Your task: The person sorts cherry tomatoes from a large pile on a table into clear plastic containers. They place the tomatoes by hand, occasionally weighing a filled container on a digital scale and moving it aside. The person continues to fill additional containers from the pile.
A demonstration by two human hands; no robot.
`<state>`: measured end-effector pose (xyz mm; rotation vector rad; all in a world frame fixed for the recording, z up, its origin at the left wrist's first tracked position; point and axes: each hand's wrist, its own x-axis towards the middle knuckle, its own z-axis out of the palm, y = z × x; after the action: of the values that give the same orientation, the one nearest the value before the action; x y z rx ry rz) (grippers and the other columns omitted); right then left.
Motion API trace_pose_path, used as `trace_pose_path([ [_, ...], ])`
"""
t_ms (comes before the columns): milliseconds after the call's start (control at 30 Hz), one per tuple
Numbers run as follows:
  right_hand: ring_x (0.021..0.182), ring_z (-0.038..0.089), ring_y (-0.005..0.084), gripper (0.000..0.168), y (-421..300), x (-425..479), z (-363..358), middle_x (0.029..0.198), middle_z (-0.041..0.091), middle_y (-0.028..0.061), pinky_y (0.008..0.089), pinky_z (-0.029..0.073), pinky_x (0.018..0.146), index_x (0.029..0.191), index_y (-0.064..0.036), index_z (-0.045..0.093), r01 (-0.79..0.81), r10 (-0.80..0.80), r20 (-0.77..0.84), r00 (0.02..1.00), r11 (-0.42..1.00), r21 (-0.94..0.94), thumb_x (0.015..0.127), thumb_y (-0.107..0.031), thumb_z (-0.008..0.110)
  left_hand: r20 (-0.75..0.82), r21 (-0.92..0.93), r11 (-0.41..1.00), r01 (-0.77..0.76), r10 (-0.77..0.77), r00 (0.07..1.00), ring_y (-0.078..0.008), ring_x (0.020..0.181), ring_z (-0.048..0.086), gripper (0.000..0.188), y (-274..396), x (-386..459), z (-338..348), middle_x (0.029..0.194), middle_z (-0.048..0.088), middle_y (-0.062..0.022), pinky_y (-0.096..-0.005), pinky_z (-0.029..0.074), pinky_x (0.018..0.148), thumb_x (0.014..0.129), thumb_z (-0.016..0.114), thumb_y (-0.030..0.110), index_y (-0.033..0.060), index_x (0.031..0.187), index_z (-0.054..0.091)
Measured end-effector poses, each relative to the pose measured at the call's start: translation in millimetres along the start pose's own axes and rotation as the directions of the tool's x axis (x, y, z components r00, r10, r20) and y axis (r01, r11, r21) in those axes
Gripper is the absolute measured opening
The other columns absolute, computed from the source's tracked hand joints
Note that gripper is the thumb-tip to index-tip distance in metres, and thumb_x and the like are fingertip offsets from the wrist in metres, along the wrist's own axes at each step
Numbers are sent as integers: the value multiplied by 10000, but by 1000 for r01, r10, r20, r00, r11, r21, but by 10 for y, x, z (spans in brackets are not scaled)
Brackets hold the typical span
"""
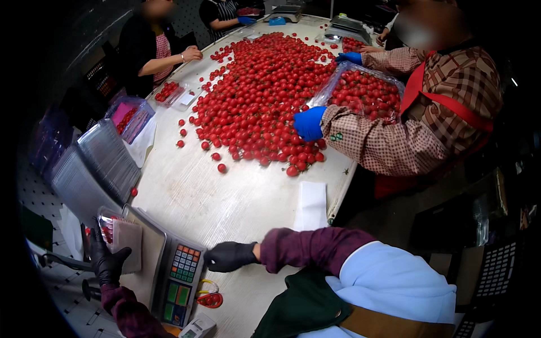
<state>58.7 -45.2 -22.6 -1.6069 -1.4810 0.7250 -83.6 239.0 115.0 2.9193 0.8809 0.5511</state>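
Note:
My left hand (pixel 107 260), in a black glove, is at a clear plastic punnet (pixel 106 226) of cherry tomatoes on the scale's platform (pixel 146 249). Its thumb is spread from the fingers; whether it grips the punnet is unclear. A whitish sheet or pad (pixel 127 241) covers part of the punnet. My right hand (pixel 232 257), also black-gloved, is curled beside the keypad (pixel 185 263) of the digital scale (pixel 169 308), with nothing visible in it. Next to the scale lie red-and-yellow-handled scissors (pixel 207 287) and a small white device with a display (pixel 198 327).
A large heap of cherry tomatoes (pixel 262 93) spreads over the white table (pixel 181 190). Stacked clear plastic containers (pixel 97 160) stand left. At right, a blue-gloved co-worker (pixel 310 122) handles tomatoes beside a lined crate (pixel 365 93). White paper (pixel 311 205) lies near the right edge. More people stand beyond.

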Motion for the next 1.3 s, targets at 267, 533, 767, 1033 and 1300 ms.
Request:
trace_pose_path([
  [267, 648, 580, 373, 158, 570, -591, 395, 682, 583, 184, 455, 452, 562, 742, -21, 521, -41, 22, -102, 995, 981, -188, 765, -177, 534, -110, 0, 999, -47, 47, 993, -338, 1159, 420, 1050, -114, 99, 81, 1265, 428, -182, -370, 350, 978, 464, 748, 33, 102, 1392, 260],
  [533, 545, 548, 315, 116, 718, -683, 499, 571, 504, 131, 412, 437, 487, 694, -57, 463, 175, -255, -329, 909, 951, -255, 774, -115, 523, -98, 38, 998, -49, 52, 994, -324, 1222, 384, 1036, -72, 77, 78, 1346, 379, -170, -364, 318, 1019, 485, 729, 48, 123, 1398, 245],
  [767, 597, 573, 343, 106, 738, -681, 500, 615, 550, 159, 432, 459, 535, 715, -20, 497, 172, -219, -275, 936, 968, -185, 771, -109, 511, -30, -349, 932, 100, -117, 993, -275, 1198, 393, 909, 161, -560, -590, 1339, 373, -161, -349, 336, 996, 604, 642, -20, 94, 1404, 227],
  [1033, 554, 563, 312, 97, 657, -747, 329, 585, 538, 124, 416, 451, 496, 705, -48, 491, 204, -273, -323, 906, 951, -233, 763, -120, 522, -82, -395, 813, 428, -495, 865, -268, 1165, 395, 860, 1281, -1799, -1808, 1316, 391, -165, -351, 305, 994, 684, 744, 25, 72, 1392, 257],
  [1300, 727, 593, 319, 152, 679, -671, 494, 804, 611, 174, 405, 477, 641, 906, -10, 603, 261, -299, -246, 922, 949, -176, 825, -84, 498, -250, -168, 660, 732, -747, 616, -229, 1164, 446, 843, 1263, -3611, -2328, 1294, 453, -155, -335, 380, 962, 637, 661, -15, 74, 1383, 278],
])
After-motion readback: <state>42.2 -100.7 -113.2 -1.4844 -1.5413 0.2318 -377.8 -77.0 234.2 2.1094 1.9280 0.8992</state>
